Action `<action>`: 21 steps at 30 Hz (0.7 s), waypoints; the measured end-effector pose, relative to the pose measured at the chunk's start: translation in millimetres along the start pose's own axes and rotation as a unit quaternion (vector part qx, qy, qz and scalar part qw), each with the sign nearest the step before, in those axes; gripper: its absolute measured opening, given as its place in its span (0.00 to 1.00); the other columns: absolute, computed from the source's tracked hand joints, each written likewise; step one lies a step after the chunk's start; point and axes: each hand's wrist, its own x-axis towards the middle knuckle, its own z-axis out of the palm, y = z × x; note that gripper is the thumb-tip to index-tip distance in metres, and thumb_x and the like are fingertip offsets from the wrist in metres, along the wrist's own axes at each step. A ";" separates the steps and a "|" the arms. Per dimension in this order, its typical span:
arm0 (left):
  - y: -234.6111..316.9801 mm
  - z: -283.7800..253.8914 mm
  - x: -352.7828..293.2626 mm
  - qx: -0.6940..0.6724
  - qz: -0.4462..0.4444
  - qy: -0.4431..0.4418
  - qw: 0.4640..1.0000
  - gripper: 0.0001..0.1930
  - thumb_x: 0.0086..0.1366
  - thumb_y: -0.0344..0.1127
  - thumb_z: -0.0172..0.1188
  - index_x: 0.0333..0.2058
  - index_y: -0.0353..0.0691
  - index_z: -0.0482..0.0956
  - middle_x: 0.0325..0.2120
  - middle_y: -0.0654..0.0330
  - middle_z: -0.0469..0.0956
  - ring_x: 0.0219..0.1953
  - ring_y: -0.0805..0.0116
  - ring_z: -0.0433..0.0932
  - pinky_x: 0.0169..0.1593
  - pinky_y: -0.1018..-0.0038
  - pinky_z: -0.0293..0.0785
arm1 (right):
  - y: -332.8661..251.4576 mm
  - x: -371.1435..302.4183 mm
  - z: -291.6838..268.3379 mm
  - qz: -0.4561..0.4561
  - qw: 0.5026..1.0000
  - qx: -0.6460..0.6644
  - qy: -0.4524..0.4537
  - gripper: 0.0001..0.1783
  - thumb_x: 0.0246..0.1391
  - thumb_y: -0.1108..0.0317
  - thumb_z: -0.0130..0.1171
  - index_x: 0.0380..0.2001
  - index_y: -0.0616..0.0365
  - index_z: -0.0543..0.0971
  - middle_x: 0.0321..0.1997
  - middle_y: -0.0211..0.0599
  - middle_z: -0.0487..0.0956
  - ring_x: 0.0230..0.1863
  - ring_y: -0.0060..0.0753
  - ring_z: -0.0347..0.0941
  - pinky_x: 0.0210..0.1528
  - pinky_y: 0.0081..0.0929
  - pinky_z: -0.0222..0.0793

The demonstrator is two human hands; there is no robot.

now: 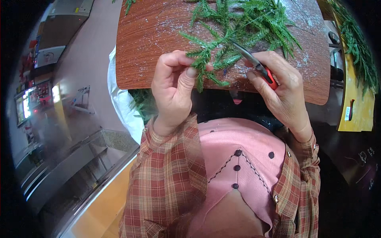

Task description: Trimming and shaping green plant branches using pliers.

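My left hand [173, 85] pinches the tip of a green artificial fir branch [205, 52] between thumb and fingers, over the table's near edge. My right hand [283, 83] is closed round a pair of pliers [270, 77] with red and black handles. The metal jaws point up and left and lie against the branch near its stem. Whether they grip the stem cannot be made out. Just beyond, more fir sprigs [274, 29] are heaped, with a thin stem running up to the right.
The brown wood-grain table [145, 51] is sprinkled with white flecks. At the right, long green branches [359, 51] lie on a yellow board [349, 113]. A white bag [123, 101] with greenery hangs by the table's left edge. An orange-yellow surface [105, 198] lies at the lower left.
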 end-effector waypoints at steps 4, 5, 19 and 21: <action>-2.5 1.8 -1.4 0.038 0.020 0.001 0.999 0.07 0.66 0.25 0.56 0.41 0.34 0.69 0.34 0.55 0.74 0.39 0.68 0.75 0.43 0.75 0.72 | -0.8 -2.4 1.7 0.013 1.000 -0.004 -0.003 0.13 0.48 0.71 0.65 0.38 0.62 0.78 0.33 0.44 0.78 0.33 0.45 0.76 0.35 0.32 0.71; -3.5 -0.8 -0.5 0.037 0.019 0.000 0.999 0.07 0.66 0.25 0.56 0.41 0.34 0.69 0.34 0.55 0.74 0.39 0.68 0.75 0.43 0.75 0.72 | 0.0 -2.8 2.5 0.011 1.000 -0.006 0.001 0.13 0.49 0.71 0.64 0.39 0.62 0.78 0.33 0.44 0.77 0.33 0.46 0.76 0.35 0.32 0.71; 13.1 5.2 19.2 0.093 -0.139 -0.140 0.976 0.14 0.67 0.33 0.57 0.47 0.30 0.74 0.38 0.59 0.77 0.40 0.78 0.77 0.37 0.83 0.72 | 9.2 -5.7 11.7 -0.068 0.989 -0.115 0.060 0.12 0.43 0.74 0.66 0.33 0.59 0.76 0.27 0.38 0.75 0.27 0.42 0.74 0.29 0.33 0.69; 15.1 19.8 17.6 0.011 -0.151 -0.068 0.986 0.12 0.66 0.32 0.59 0.45 0.30 0.75 0.34 0.61 0.77 0.37 0.78 0.77 0.36 0.82 0.72 | 6.8 -5.9 10.9 -0.058 0.988 -0.131 0.059 0.14 0.42 0.70 0.67 0.34 0.57 0.76 0.28 0.37 0.74 0.29 0.42 0.75 0.31 0.34 0.71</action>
